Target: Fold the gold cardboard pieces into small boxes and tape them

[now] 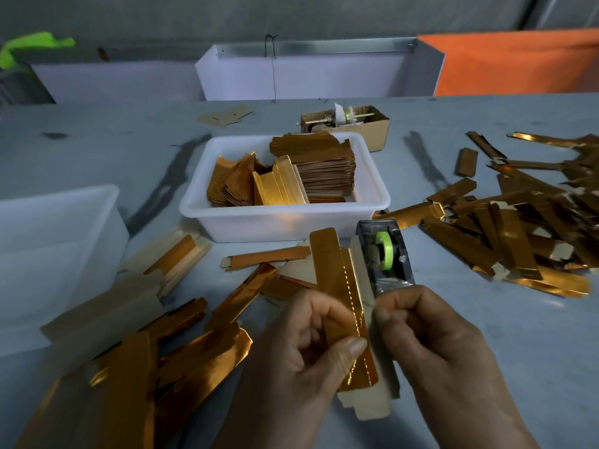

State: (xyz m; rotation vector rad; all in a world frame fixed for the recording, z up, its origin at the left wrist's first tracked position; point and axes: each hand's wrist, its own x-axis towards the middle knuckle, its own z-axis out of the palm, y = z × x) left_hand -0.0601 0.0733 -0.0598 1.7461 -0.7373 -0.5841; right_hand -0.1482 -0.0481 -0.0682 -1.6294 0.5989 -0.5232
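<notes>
I hold one long gold cardboard piece (337, 280) upright in front of me, partly folded along its creases. My left hand (304, 361) grips its lower half, thumb pressed across the gold face. My right hand (434, 338) pinches the piece's right edge with curled fingers. Just behind the piece stands a black tape dispenser (385, 254) with a green tape roll. A white tub (285, 218) behind it holds stacked flat gold pieces and some folded ones. Folded gold boxes lie heaped at the right (525, 228).
Loose gold pieces (136, 358) cover the table at the lower left. A second white tub (55, 254) stands at the left edge. A small brown cardboard box (363, 124) with odds and ends sits behind the tub. White and orange panels line the table's far side.
</notes>
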